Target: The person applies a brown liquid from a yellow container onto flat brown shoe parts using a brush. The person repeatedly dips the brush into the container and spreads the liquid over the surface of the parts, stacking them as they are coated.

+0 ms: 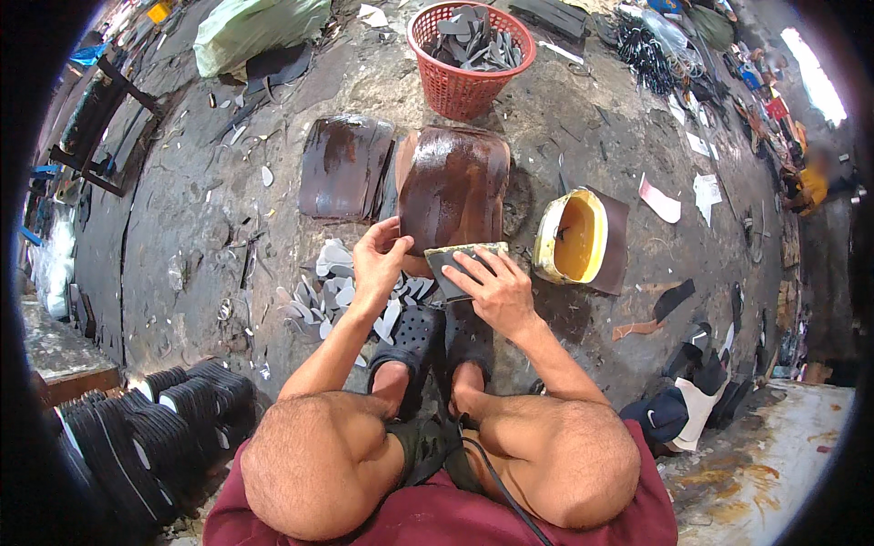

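A stack of glossy dark brown sheets lies on the floor before my feet, its top wet and streaked. My left hand is at its near left corner, thumb and fingers closing on the edge. My right hand grips a dark flat pad with a yellowish crusted edge, fingers spread over its top. The pad is by the stack's near edge; its underside is hidden. Right of it stands a cut-open container holding amber liquid, on a brown sheet.
A second brown stack lies to the left. Grey cut pieces are heaped by my shoes. A red basket of grey pieces stands beyond the stack. Rows of black soles sit at lower left; a dark cap at lower right.
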The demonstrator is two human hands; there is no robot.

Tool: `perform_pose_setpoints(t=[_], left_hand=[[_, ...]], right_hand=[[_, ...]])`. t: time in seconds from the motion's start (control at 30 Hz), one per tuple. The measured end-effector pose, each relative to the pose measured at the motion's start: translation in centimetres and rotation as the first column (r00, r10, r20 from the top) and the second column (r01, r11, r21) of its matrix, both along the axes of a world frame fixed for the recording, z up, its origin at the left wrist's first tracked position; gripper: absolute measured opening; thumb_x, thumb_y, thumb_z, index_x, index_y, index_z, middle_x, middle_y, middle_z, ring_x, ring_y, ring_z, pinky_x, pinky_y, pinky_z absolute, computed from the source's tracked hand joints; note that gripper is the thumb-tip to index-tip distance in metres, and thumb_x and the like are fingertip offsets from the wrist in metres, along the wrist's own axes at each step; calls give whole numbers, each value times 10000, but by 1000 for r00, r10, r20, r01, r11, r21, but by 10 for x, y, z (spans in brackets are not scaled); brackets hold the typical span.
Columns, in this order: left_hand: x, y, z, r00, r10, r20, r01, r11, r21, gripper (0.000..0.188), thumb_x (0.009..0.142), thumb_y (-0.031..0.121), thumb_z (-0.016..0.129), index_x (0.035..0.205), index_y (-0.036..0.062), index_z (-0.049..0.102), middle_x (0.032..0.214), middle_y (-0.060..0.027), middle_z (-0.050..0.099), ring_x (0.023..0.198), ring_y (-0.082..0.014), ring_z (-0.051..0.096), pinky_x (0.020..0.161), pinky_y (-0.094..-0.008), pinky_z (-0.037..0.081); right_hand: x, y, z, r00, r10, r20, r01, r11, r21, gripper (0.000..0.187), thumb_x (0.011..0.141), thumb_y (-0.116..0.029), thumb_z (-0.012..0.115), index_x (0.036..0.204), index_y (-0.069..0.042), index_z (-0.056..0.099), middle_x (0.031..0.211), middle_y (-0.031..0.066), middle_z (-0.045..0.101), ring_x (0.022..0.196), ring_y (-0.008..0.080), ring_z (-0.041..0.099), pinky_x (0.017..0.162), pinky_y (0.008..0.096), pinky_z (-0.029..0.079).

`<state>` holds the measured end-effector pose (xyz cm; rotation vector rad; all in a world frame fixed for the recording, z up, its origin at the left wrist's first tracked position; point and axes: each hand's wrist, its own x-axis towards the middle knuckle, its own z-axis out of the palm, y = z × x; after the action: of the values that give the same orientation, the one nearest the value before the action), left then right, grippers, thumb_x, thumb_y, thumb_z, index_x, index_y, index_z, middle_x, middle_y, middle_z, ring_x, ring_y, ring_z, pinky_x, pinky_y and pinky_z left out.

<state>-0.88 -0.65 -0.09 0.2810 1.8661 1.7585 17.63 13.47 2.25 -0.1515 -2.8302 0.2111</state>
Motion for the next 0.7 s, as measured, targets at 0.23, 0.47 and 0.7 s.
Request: perform_pose_setpoints(t=[0.23, 0.47, 0.7], left_hand=[[11, 11, 15, 987, -27, 157, 28, 1000, -5, 521, 846, -33, 707, 1301, 14, 459, 1037, -170, 729, 921, -205, 722, 781, -318, 588], [-74, 36, 62, 989, 109, 99, -139, 918, 371, 590, 821, -83, 661, 1367, 38, 472, 886, -53, 689, 713, -91, 613, 595, -230, 438], [-201, -11, -63, 882, 367, 296, -419, 897, 138, 638, 842, -14, 693, 1418, 151, 471, 891, -37, 691, 735, -119, 626, 571, -307, 437]], right_hand=[[15, 2, 8, 995, 47, 85, -40, 995, -90, 572, 770, -94, 681, 1309, -287, 677, 1330, -13, 674, 1213, 254, 633, 1008, 459, 533], [26, 11, 59, 1000, -24, -2, 20, 861, -508, 618, 679, 33, 670, 1260, -172, 711, 1259, 27, 722, 1159, 251, 681, 960, 374, 570], [29, 39, 115, 924, -242, -296, 55, 851, -523, 435, 751, 92, 718, 1174, -12, 726, 1195, 173, 736, 1120, 334, 705, 995, 398, 531]])
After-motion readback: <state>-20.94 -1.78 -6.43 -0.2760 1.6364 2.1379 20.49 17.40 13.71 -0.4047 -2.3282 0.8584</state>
